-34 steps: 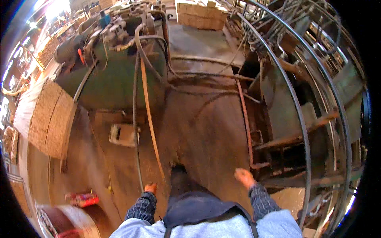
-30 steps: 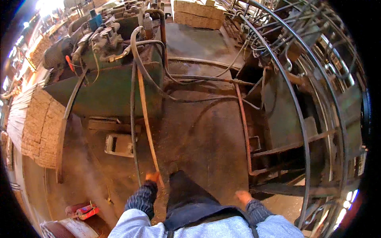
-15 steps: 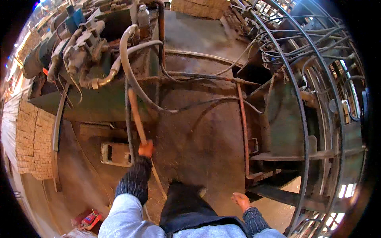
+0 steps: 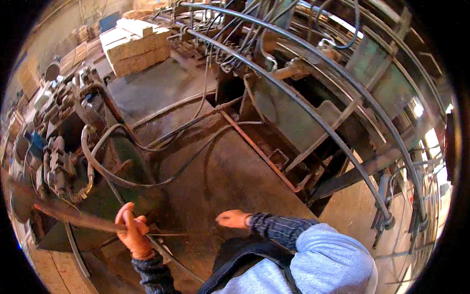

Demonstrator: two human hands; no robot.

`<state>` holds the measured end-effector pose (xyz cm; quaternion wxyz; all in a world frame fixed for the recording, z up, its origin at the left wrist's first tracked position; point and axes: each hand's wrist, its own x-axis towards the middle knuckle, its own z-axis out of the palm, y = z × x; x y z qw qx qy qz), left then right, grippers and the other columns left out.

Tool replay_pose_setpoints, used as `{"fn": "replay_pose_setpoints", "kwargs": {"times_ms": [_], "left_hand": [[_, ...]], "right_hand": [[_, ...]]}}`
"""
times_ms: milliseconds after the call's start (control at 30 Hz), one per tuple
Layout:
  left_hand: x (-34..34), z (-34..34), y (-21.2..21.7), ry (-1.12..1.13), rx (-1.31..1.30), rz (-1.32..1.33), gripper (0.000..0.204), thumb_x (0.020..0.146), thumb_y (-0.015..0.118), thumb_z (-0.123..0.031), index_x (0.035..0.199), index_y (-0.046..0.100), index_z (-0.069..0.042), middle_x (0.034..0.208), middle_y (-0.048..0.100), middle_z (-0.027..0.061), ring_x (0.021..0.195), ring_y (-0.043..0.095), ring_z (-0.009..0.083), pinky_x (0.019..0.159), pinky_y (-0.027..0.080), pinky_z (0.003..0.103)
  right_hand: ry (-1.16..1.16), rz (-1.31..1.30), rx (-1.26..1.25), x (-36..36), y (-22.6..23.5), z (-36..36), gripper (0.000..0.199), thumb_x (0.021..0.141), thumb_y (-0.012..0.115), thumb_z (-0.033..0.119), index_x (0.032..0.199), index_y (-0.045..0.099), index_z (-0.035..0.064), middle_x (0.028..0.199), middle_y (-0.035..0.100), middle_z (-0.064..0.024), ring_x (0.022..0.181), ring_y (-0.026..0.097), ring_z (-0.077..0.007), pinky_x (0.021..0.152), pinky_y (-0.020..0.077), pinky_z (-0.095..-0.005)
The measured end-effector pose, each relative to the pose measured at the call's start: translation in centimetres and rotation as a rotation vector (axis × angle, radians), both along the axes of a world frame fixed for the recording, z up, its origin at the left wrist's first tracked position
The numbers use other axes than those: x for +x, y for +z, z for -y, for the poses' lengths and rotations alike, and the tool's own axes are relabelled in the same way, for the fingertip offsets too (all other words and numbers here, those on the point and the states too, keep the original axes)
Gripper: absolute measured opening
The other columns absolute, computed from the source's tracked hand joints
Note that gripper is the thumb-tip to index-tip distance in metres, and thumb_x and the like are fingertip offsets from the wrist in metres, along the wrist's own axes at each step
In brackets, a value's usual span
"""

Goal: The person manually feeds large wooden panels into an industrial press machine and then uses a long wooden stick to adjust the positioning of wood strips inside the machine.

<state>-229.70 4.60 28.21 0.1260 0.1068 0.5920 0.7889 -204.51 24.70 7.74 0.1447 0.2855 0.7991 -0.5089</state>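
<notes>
I have the two hands well apart here; my left hand (image 4: 133,239) is closed around a wooden stick (image 4: 81,216), its index finger bent up above the grip, and the stick reaches out leftward, blurred along its length, across the front of the green machine (image 4: 128,152); a thin strip (image 4: 169,234) shows just right of that hand, and I can't tell whether it belongs to the same piece; a straight grey hose (image 4: 177,263) runs behind the fist toward the lower edge.

My right hand (image 4: 234,219) is bare, fingers loosely bent and pointing left, hanging over the brown floor (image 4: 220,188) near the dark apron (image 4: 247,251); beyond it a thick hose (image 4: 142,185) loops off the machine and curves across toward a reddish pipe (image 4: 259,151); on my right, two curved metal rails (image 4: 360,169) sweep down past dark framework; up at the far left, a stack of lumber (image 4: 137,55) sits on the floor, pale boards on top.
</notes>
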Motion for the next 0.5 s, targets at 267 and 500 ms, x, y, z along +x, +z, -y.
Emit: {"fn": "replay_pose_setpoints", "kwargs": {"times_ms": [267,500], "left_hand": [[-7.6,13.6,4.5,0.168,0.061,-0.603,0.048,0.092,0.053,-0.018,0.135,0.045,0.001,0.076,0.050,-0.0003,0.066,0.044,0.0093,0.062,0.036,0.022],[-1.2,8.9,4.2,0.189,0.389,-0.095,0.047,0.096,0.054,-0.030,0.132,0.048,-0.002,0.084,0.060,0.0006,0.084,0.056,0.0128,0.080,0.046,0.029]], "right_hand": [[-0.327,-0.434,-1.353,-9.8,9.2,3.7,0.064,0.095,0.056,0.046,0.150,0.032,0.0228,0.151,0.039,-0.0041,0.134,0.042,-0.0301,0.103,0.0406,-0.0474],[-0.167,-1.158,-1.484,-9.6,21.8,-2.0,0.044,0.094,0.062,0.024,0.135,0.049,0.0137,0.130,0.058,-0.0098,0.123,0.054,-0.0278,0.105,0.0447,-0.0415]]}}
